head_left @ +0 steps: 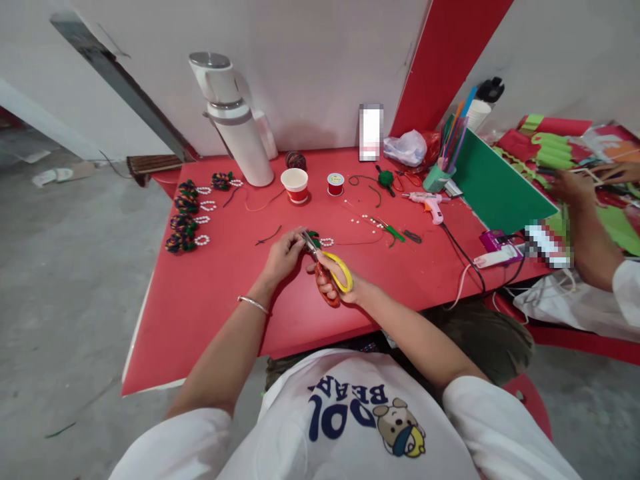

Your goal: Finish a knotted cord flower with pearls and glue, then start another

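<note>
My right hand [334, 280] grips a pair of scissors [330, 270] with yellow and orange handles, blades pointing up and left. My left hand [284, 252] is closed in a pinch on a small green and dark yarn ornament [313, 238] right at the blade tips. A loop of white beads [327, 242] hangs off that ornament onto the red table [210, 300]. A thin bangle sits on my left wrist.
Several finished yarn ornaments with bead loops [187, 217] lie at the left. Behind stand a white flask [235, 123], a paper cup [295, 185], a thread spool [335, 183] and a pink glue gun [425, 202]. Another person's arm [590, 227] works among green and red paper at the right.
</note>
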`<state>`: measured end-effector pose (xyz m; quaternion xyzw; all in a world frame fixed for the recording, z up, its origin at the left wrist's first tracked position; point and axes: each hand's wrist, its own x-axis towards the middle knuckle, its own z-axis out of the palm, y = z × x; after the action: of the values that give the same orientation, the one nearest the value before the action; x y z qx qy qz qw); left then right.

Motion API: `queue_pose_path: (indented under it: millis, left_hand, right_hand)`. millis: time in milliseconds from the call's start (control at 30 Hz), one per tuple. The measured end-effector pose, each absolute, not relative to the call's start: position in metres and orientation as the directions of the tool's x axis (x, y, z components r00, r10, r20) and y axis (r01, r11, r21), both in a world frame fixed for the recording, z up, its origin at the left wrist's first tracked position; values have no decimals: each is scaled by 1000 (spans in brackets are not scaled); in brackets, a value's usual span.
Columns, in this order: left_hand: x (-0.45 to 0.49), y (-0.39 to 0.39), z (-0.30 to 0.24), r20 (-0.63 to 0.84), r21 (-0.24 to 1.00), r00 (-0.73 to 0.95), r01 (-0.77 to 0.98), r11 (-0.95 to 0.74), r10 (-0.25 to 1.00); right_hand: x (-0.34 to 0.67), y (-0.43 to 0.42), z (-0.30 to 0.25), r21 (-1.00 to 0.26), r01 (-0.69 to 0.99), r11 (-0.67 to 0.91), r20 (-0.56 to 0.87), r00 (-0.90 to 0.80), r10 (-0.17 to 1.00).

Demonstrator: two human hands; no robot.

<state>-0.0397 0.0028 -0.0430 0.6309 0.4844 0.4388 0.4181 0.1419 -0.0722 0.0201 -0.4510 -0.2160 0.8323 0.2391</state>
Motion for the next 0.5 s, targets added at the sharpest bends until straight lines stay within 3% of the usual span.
queue_pose_path:
  millis: [333, 500]
  left_hand:
    - [-38, 2, -37, 159, 953, 177, 228, -198, 971]
    - [-37, 1, -35, 182, 959, 203, 179, -219, 962]
  right_hand:
    - [146, -67, 29, -581, -150, -800, -650, -506, 567]
    - [147, -67, 23, -636, -147, -758, -634, -462, 621]
